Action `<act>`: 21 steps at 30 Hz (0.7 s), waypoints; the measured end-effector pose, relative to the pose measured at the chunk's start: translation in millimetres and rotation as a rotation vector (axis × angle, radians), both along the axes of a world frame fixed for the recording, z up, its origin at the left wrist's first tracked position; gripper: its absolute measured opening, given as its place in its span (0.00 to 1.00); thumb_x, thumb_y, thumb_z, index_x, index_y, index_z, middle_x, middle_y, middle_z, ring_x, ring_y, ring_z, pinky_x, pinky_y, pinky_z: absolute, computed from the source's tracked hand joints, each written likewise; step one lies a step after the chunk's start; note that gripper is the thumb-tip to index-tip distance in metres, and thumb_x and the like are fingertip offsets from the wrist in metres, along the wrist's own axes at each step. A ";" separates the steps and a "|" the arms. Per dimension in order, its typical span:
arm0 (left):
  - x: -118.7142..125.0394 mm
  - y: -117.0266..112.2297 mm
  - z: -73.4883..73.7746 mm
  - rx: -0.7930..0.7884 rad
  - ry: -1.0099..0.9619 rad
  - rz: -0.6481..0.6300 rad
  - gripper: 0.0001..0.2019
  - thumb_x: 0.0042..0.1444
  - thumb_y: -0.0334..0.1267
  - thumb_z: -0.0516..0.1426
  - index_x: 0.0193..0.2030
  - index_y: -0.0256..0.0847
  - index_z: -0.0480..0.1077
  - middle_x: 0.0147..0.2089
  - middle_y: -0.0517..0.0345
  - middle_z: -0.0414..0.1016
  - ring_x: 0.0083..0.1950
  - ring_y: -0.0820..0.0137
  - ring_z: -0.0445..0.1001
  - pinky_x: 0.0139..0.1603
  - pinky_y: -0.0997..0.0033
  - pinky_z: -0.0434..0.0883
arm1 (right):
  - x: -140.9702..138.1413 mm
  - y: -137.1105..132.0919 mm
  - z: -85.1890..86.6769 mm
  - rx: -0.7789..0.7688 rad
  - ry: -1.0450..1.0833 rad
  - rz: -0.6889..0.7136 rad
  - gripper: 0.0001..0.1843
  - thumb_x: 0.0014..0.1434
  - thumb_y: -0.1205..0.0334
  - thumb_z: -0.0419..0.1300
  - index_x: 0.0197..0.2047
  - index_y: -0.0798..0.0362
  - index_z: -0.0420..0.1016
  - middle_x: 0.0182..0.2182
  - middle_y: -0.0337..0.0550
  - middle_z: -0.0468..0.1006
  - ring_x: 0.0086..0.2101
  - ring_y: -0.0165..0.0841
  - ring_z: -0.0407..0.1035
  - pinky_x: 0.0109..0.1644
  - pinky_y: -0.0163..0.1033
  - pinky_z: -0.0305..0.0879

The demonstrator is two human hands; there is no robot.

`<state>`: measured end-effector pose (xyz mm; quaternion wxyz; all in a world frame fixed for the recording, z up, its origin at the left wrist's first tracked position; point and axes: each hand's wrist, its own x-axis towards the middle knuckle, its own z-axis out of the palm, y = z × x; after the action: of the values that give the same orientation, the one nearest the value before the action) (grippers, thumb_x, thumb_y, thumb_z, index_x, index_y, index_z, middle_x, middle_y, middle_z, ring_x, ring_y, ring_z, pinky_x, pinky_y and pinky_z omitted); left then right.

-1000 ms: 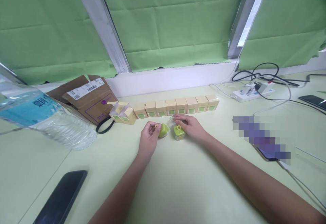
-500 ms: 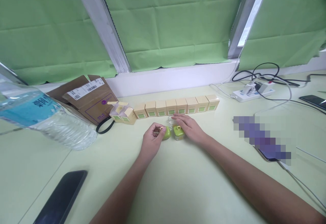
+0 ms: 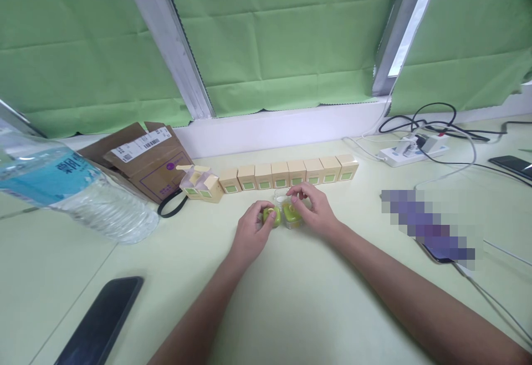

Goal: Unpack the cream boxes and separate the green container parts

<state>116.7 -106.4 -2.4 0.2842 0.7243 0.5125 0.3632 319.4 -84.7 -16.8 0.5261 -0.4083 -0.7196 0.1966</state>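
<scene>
My left hand (image 3: 251,229) is closed around a small green rounded item (image 3: 271,217) with a pale yellow loop, its thumb pressed on the front. Just to the right stands a small clear container with a green lid (image 3: 292,214). My right hand (image 3: 313,207) is over that container's right side, fingers curved and apart from the thumb, which is close to the lid. Whether the thumb touches the lid is hard to tell. Behind the two green items lies a clear round piece (image 3: 281,195), partly covered by my right fingers.
Several small cream boxes (image 3: 297,173) line the back, with an opened pair (image 3: 203,185) at their left. A cardboard carton (image 3: 153,163), black band (image 3: 173,204) and water bottle (image 3: 91,193) are left. Phones (image 3: 102,320) lie around; a power strip (image 3: 411,152) with cables is back right.
My left hand has shifted slightly right, turning the green item so its loop faces me more. My right fingers have lifted and curled, with the thumb now over the other container's lid.
</scene>
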 end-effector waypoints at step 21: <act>-1.6 -4.8 2.1 0.433 0.192 -0.009 0.16 0.63 0.39 0.57 0.56 0.44 0.68 0.57 0.49 0.74 0.60 0.60 0.70 0.61 0.57 0.67 | 0.1 -4.0 3.2 0.150 -0.158 0.042 0.07 0.65 0.63 0.55 0.33 0.50 0.69 0.28 0.41 0.71 0.32 0.35 0.65 0.39 0.43 0.61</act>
<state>115.0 -111.2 -0.3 0.0739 0.8017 0.4441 0.3931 319.5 -88.6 -13.6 0.4924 -0.3669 -0.7801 0.1205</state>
